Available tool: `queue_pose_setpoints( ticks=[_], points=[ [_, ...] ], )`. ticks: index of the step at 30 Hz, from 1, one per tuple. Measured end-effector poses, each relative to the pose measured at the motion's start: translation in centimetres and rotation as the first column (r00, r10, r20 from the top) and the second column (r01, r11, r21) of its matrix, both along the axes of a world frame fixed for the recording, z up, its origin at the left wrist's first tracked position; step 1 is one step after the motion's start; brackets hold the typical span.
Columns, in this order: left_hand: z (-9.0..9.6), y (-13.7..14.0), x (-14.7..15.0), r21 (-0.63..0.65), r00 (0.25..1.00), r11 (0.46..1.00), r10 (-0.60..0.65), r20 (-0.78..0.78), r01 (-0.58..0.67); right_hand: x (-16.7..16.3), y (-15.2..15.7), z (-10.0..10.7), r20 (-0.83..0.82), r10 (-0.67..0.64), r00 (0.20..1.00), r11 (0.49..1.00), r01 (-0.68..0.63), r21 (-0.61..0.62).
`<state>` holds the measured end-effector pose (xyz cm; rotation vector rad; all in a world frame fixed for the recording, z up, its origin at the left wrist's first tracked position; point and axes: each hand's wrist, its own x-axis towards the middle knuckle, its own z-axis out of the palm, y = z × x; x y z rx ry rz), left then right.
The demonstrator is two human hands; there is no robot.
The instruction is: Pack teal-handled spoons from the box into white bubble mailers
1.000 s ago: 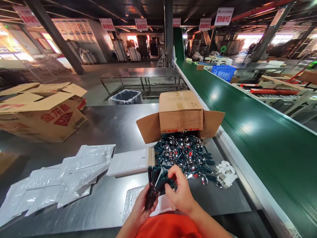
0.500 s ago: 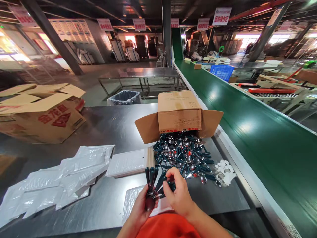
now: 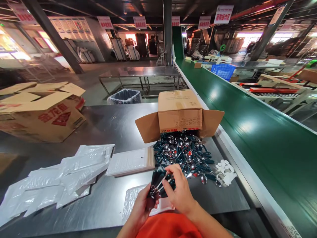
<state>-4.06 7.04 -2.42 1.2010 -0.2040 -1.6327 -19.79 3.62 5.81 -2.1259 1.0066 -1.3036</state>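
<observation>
A bunch of spoons with dark green handles sits in my left hand. Their bowls are gathered at the palm and the handles point away from me. My right hand is closed at the handle side, pinching a thin white band that runs across the bunch; its fingers partly hide the band and some handles. Beyond my hands, a heap of loose spoons spills before the open cardboard box. Below my hands lies a white bubble mailer, partly covered by my left arm.
A stack of white mailers stands left of the heap, and filled-looking mailers overlap farther left. White strips lie at right beside the green conveyor belt. A large carton is at the left, a lined bin behind the table.
The handles in my left hand have drawn closer together and tilted right. A thin white band now shows stretched between the bunch and my right fingers.
</observation>
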Motion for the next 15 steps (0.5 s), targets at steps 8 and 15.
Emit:
queue_pose_setpoints(
  ticks=[8, 15],
  points=[
    [1.5, 0.2, -0.5, -0.041, 0.991, 0.998, -0.051, 0.120, 0.057, -0.4, -0.1, -0.4, -0.060, -0.057, 0.997, 0.998, 0.058, 0.001],
    [1.0, 0.1, -0.5, -0.048, 0.993, 0.998, -0.033, 0.110, 0.038, -0.4, 0.0, -0.4, -0.075, -0.040, 0.996, 0.999, 0.038, -0.027]
  ],
)
